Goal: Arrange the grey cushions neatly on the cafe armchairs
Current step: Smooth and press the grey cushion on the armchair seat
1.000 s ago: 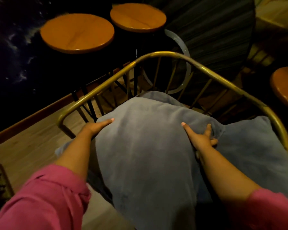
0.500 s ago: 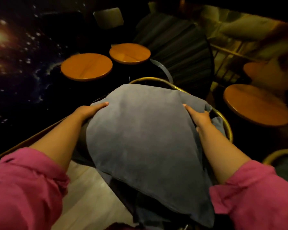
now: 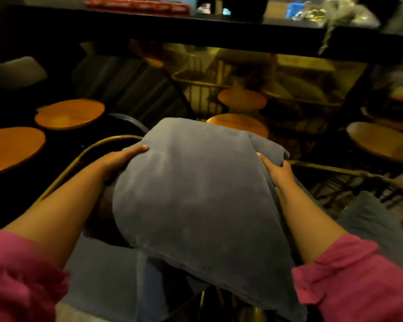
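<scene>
both hands, the left hand and the right hand, were clamped on the sides of the grey cushion, raised over the armchair. it looked soft and floppy; i think it could sag, slide and land crooked.

A large grey cushion is tilted above the brass-framed armchair, another grey cushion under it.

Single head-worn camera looks forward and down, close over the cushion.
</scene>
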